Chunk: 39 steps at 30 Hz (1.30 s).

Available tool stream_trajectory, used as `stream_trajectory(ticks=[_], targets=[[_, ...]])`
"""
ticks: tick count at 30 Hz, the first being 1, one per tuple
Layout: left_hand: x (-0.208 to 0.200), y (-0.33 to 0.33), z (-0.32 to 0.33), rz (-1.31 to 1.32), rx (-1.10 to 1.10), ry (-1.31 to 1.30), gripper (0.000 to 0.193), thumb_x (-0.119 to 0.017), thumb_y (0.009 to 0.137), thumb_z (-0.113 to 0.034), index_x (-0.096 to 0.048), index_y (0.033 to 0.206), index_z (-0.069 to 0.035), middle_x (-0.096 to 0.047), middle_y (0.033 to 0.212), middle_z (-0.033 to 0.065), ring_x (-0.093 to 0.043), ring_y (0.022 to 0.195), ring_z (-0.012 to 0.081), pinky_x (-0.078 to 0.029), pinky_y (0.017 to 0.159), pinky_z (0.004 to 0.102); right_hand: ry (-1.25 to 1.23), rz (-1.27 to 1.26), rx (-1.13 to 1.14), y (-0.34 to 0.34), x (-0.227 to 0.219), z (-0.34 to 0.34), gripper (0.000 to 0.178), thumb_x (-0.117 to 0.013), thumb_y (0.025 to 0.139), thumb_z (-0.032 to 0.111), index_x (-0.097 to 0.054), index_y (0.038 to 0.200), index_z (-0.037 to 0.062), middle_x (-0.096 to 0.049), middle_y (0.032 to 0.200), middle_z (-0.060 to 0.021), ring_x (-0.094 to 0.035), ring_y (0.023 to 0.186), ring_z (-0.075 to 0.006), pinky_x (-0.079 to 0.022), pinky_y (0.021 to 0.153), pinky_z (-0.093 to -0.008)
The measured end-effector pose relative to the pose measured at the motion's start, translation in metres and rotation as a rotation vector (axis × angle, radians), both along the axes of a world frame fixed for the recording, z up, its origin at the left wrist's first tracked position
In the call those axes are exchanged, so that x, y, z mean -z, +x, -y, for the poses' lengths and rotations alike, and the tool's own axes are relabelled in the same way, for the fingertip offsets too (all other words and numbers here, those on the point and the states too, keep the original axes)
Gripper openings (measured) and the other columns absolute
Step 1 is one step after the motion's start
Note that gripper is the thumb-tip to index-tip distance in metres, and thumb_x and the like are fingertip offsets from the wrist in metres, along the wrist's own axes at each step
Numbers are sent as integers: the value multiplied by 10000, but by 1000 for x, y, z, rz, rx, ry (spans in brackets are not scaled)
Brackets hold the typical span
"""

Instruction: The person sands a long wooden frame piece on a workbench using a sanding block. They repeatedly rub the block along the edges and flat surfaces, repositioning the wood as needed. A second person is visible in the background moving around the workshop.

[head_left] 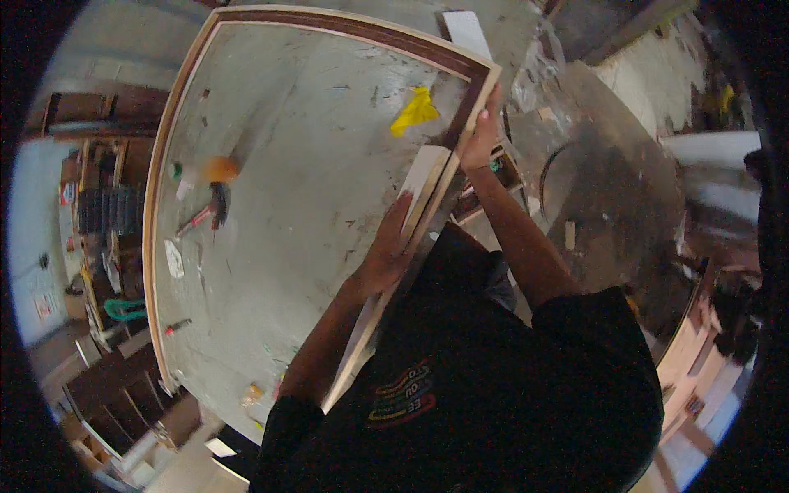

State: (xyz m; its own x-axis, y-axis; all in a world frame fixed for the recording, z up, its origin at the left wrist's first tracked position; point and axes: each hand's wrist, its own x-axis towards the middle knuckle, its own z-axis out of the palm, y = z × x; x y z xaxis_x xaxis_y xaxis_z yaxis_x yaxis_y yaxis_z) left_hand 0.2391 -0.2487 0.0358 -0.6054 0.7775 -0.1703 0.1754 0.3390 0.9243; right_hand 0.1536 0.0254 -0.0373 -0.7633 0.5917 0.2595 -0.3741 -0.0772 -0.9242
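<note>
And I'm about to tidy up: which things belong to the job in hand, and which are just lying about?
In hand:
wooden frame, held by left hand and right hand

Apparently lying about:
yellow scrap
orange object
red-handled tool, untouched

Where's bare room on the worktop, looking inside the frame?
Widest: mid worktop, between the hammer and left hand. Another: upper part inside the frame, between the blurred orange item and yellow piece. Crowded: left side, with hammer, orange item and white scrap.
</note>
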Motion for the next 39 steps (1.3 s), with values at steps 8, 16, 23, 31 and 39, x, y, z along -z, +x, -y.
stream_trajectory(ticks=[8,16,23,31,39], targets=[[25,-78,-95,-13,-61,98,1022,-729,811,-215,-152,1638,-56,-187,1682,204,-161,1566,349,-120,1280,439,7,-30,63,-1,9,-3,780,-362,1075,461,-131,1620,-47,-305,1633,-223,-363,1464,-313,-283,1203,-392],[-21,1,-9,53,-101,-172,938,-684,874,-243,-170,1627,-24,-284,1650,231,-265,1540,348,-187,1270,408,348,56,190,-3,15,-9,752,-388,1078,442,-180,1624,-32,-406,1576,-239,-511,1339,-301,-382,1120,-371],[-37,5,-15,-201,-109,-357,783,-627,954,-329,-277,1580,-16,-488,1477,295,-520,1327,449,-430,1111,520,576,142,349,1,26,-16,663,-413,1078,357,-260,1593,-32,-407,1567,-277,-485,1381,-326,-404,1103,-395],[-14,3,-45,-315,-319,-393,608,-523,1028,-455,-486,1481,-50,-613,1380,230,-614,1231,423,-480,1058,512,242,602,286,-6,43,-25,624,-331,1097,404,-314,1601,36,-384,1604,-215,-512,1371,-359,-483,1046,-481],[-22,55,-3,-250,-488,-571,552,-562,1007,-463,-574,1398,-74,-675,1278,208,-671,1122,401,-557,905,505,309,77,156,-3,43,-32,623,-515,1070,297,-311,1606,54,-377,1608,-216,-507,1357,-326,-541,975,-449]])
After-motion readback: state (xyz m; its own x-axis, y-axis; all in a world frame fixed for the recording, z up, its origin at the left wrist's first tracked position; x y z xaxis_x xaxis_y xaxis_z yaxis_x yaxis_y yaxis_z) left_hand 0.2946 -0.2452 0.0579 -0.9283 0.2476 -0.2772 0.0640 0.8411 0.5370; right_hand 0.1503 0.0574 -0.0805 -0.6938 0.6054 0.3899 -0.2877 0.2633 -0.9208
